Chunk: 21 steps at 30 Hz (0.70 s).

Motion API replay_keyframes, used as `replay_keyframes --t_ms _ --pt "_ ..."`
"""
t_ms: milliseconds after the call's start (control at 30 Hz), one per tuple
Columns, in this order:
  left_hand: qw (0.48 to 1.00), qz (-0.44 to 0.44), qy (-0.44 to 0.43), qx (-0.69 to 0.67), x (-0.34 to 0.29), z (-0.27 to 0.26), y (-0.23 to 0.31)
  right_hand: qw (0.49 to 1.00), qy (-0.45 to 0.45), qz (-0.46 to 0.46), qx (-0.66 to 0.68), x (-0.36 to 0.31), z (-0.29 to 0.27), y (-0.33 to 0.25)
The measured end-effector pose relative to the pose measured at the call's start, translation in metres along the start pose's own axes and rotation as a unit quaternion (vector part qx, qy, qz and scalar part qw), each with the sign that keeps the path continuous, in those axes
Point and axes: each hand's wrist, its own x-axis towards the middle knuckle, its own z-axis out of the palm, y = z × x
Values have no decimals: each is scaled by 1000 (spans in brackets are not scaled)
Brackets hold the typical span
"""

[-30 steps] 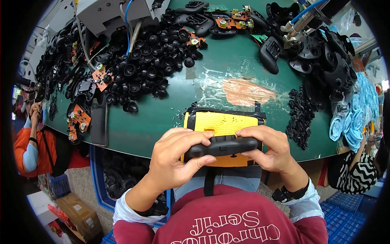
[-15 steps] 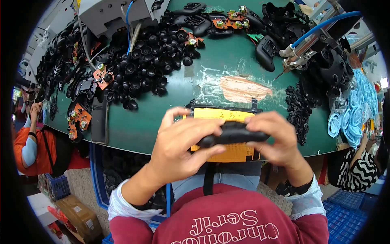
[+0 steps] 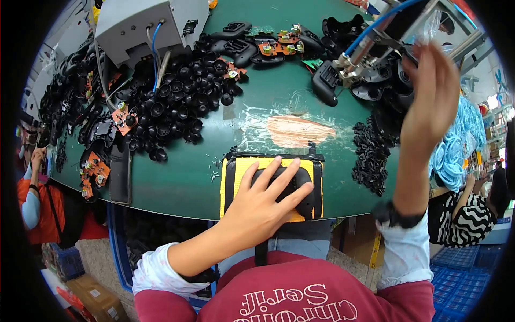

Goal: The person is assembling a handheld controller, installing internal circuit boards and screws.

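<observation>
A black game controller shell (image 3: pixel 306 185) rests on a yellow pad (image 3: pixel 229 188) with black tape edges, at the table's front edge. My left hand (image 3: pixel 263 198) lies over the shell with its fingers spread, hiding much of it. High on the right, my right hand (image 3: pixel 432 99) is raised beside a metal machine head (image 3: pixel 351 67) with a blue hose. Its fingers point upward and are smeared by motion; whether they touch the machine is unclear.
Black caps (image 3: pixel 177 96) are heaped on the green table (image 3: pixel 177 185) at left, near a grey box (image 3: pixel 134 32). Orange circuit boards (image 3: pixel 96 169) lie farther left. Small black parts (image 3: pixel 370 155) are piled right of the pad, with light-blue cords (image 3: pixel 456 145) beyond. Controller shells (image 3: pixel 236 45) lie at the back.
Both hands held the controller shell above the pad; now it lies on the pad under my left hand. My right hand has left it and gone up to the right. The view has shifted slightly.
</observation>
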Motion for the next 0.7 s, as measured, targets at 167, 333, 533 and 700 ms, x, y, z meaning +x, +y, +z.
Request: replay_keyframes --t_ms 167,333,533,700 --pt "1000 -25 -7 8 0 7 -7 949 -88 152 260 85 23 25" --pt "999 -40 -18 -24 -9 14 -4 834 -336 184 396 65 -47 -10" --pt "998 -41 35 -17 -15 21 -4 758 -426 65 489 11 -46 -75" --pt "997 -53 41 -26 -20 22 -5 897 -252 158 328 -25 -38 -122"
